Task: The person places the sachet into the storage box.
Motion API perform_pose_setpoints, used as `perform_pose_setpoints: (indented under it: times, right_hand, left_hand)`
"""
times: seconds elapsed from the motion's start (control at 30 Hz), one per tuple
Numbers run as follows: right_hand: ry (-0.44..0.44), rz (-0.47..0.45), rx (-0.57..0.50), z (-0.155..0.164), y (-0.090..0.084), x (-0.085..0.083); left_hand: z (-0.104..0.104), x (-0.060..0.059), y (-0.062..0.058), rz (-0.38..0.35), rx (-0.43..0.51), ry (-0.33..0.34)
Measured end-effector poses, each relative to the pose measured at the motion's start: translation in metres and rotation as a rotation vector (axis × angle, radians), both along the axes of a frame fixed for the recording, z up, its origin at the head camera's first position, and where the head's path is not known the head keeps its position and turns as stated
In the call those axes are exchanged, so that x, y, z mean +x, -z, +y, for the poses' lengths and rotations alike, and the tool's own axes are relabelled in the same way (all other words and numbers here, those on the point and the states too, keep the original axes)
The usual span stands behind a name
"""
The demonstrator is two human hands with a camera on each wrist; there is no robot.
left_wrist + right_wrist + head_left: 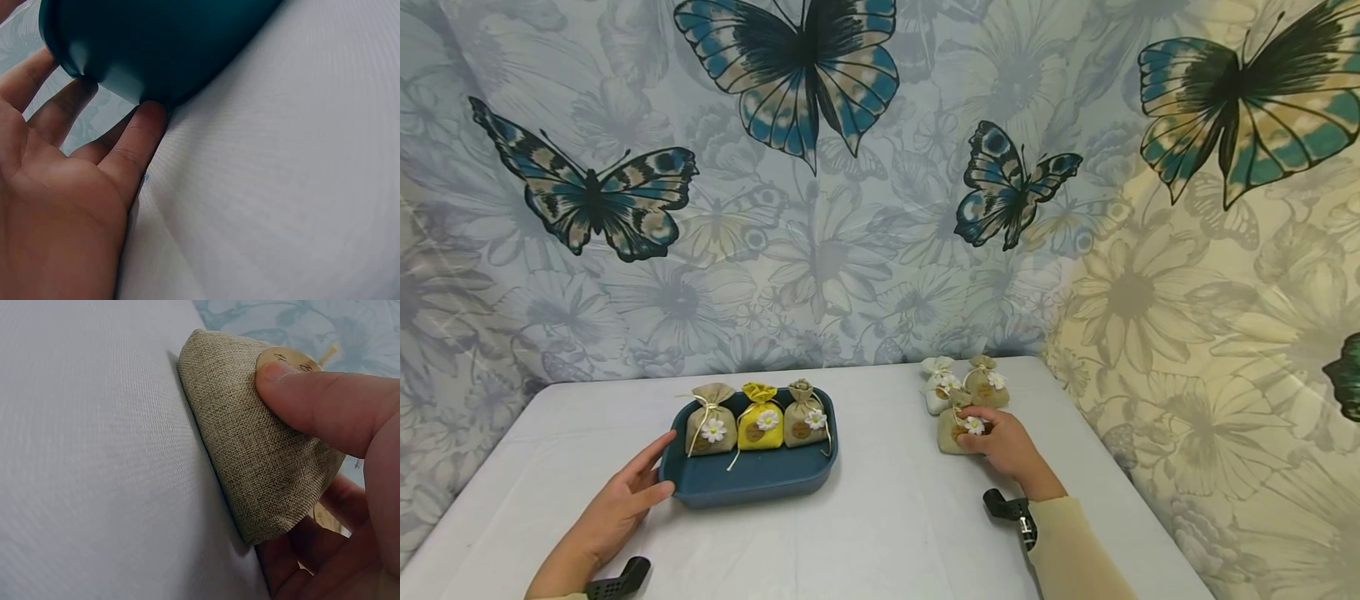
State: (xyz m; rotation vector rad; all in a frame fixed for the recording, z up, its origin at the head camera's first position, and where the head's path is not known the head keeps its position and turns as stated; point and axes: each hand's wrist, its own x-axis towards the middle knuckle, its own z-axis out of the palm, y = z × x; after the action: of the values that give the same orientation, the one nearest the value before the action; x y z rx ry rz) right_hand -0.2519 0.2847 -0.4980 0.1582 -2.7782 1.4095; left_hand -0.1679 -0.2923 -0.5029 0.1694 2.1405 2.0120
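A small beige burlap drawstring pouch (953, 438), with a white daisy and a round tag, is pinched by my right hand (1011, 442). In the right wrist view the thumb presses the tag of this pouch (244, 437), fingers behind it, its bottom close against the white cloth. My left hand (617, 504) touches the left end of a dark blue tray (752, 487) with fairly straight fingers and thumb. The left wrist view has these fingertips against the tray's outer wall (150, 50). Inside the tray stand a beige pouch (702, 421), a yellow pouch (752, 433) and a grey-beige pouch (797, 425).
Right behind the held pouch stand a white pouch (934, 398) and a tan pouch (988, 392), both with daisies. A white cloth (880, 517) covers the table. Behind the table hangs a butterfly-patterned backdrop (827, 275), which also runs along the right side.
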Motion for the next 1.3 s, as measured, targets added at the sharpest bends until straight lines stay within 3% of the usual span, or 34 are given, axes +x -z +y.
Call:
perform_pose_setpoints:
  times: [0.57,1.3]
  right_hand:
    - [0.056,0.058,0.018,-0.005,-0.002,0.005]
    - [0.073,0.039,-0.002,-0.007,-0.002,0.011]
  left_hand:
    - [0.001,0.0,-0.002,-0.01,-0.01,-0.005]
    - [-0.001,0.0,0.001,0.001,-0.003,0.0]
